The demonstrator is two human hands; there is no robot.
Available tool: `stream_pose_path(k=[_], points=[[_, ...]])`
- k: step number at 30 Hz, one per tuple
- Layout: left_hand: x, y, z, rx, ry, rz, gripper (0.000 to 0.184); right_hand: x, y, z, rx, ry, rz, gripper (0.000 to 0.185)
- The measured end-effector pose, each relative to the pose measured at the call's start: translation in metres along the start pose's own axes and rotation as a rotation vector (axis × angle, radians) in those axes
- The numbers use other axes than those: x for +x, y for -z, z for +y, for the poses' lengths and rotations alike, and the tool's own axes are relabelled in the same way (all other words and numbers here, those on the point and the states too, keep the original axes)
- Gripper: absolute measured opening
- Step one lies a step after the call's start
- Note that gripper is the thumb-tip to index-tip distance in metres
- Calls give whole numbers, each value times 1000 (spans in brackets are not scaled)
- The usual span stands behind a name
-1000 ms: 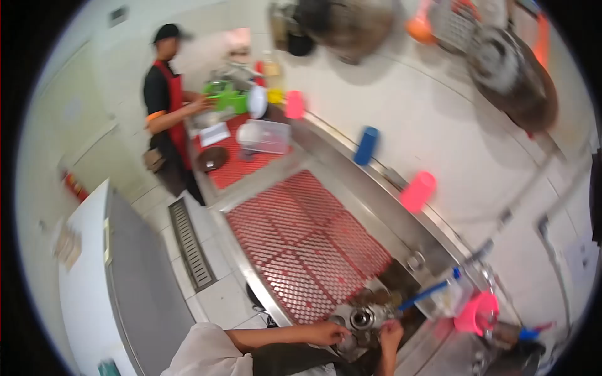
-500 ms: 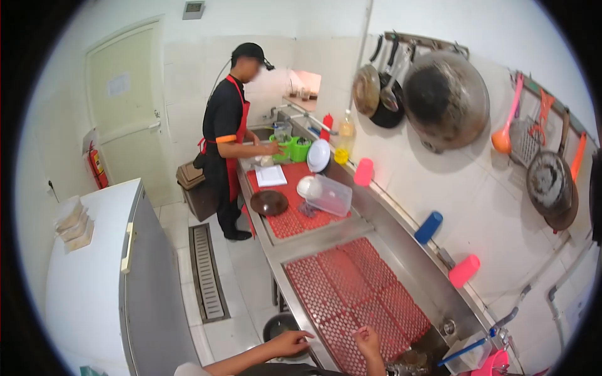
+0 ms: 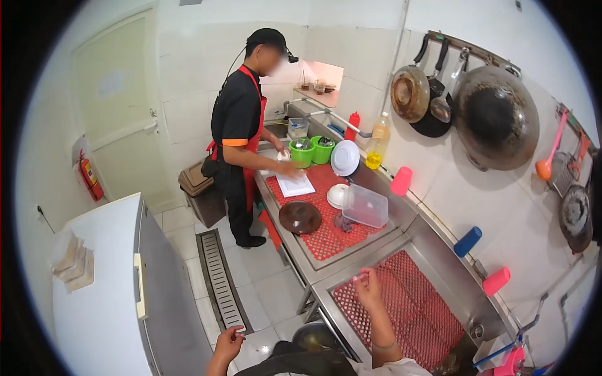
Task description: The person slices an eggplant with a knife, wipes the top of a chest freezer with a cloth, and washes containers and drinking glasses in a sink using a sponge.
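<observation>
My left hand [image 3: 230, 343] hangs low over the floor beside the steel counter, its fingers loosely bent and apart, holding nothing. My right hand [image 3: 367, 289] is raised over the near sink's edge, with fingers half curled and nothing visible in them. Beneath and beyond it lies a red perforated mat [image 3: 411, 297] in the sink. On the farther counter, a second red mat [image 3: 326, 241] bears a dark brown round lid or plate [image 3: 300, 217], white bowls [image 3: 337, 196], a clear plastic container [image 3: 367, 205] and a purple scrubber or cloth [image 3: 343, 222].
A co-worker [image 3: 241, 119] in a red apron stands at the far counter, hands near white square plates [image 3: 295, 185] and green baskets [image 3: 302, 152]. Pans [image 3: 411, 94] hang on the right wall. A white freezer [image 3: 100, 250] stands left; a dark basin [image 3: 315, 337] sits below the counter.
My view has shifted toward the far counter. My left hand has moved left, away from the sink edge, and my right hand has risen forward. The co-worker's hand has moved toward the white plates.
</observation>
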State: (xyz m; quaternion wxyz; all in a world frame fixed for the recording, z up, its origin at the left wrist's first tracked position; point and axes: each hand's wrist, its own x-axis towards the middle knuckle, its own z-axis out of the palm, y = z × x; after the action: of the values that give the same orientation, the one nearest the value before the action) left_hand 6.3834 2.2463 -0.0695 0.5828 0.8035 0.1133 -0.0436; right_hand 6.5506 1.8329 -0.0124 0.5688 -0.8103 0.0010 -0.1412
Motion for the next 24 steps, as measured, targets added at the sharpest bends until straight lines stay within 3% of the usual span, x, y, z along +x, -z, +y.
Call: stream_pose_path(k=[2,4,6,9,11,13,15,18,20,24], points=[[28,-6,3,-17,15,38,30,41,-8,6,-71,63,64,42],[58,-12,15,-24,-20,-73,29,88,-22,5,-35,78,121,60],[94,-3,38,-33,-20,-256,28,145,-32,-2,-19,107,173,66],[161,13,80,204,48,-123,26,254,-50,3,-69,215,332,74],[230,29,39,196,35,-32,25,341,-55,9,-114,302,474,81],[311,41,52,253,45,0,29,435,-56,19,-152,372,608,88],[364,45,87,361,116,-10,39,535,-47,40,-285,348,762,97],[441,45,133,357,7,6,36,673,-33,62,-335,194,959,109],[476,38,148,335,-43,29,35,746,-20,84,-419,105,1075,110],[508,29,152,296,47,54,30,797,-24,113,-187,214,1037,96]])
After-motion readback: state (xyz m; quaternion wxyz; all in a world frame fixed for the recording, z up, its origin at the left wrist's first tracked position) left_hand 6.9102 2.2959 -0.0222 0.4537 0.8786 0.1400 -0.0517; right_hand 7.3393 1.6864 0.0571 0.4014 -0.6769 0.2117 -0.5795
